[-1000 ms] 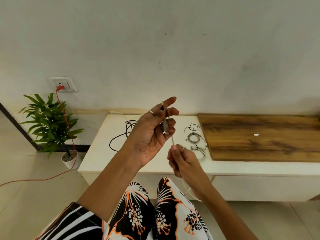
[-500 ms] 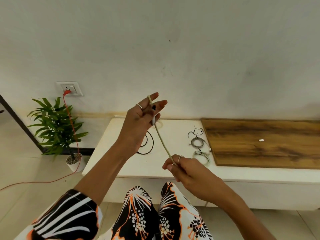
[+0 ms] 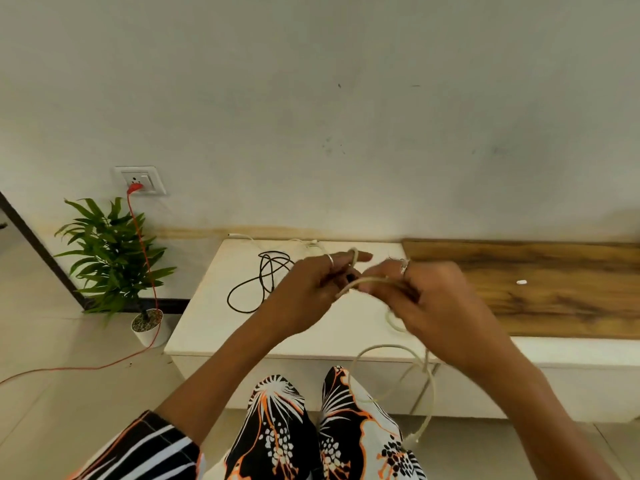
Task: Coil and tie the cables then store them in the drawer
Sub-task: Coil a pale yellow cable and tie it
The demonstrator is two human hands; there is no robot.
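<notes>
A beige cable (image 3: pixel 372 280) runs between my two hands above the white cabinet (image 3: pixel 221 327). My left hand (image 3: pixel 311 289) pinches one end, with a turn of the cable looped over its raised fingers. My right hand (image 3: pixel 433 299) grips the cable close beside it, fingertips almost touching the left hand. The rest of the beige cable hangs in a loose loop (image 3: pixel 391 351) below my right wrist, down in front of the cabinet. A black cable (image 3: pixel 263 282) lies loosely tangled on the cabinet top to the left. The small coiled cables seen earlier are hidden behind my right hand.
A wooden board (image 3: pixel 554 289) with a small white piece (image 3: pixel 521 282) covers the cabinet's right part. A thin white cable (image 3: pixel 277 241) lies along the back edge. A potted plant (image 3: pixel 114 258) stands on the floor at left, beside a red cord (image 3: pixel 142 237) plugged into a wall socket (image 3: pixel 138 180).
My right hand has risen from below and come up beside my left hand, bringing the cable with it. The stretched cable has gone slack into a hanging loop. My left hand dropped slightly.
</notes>
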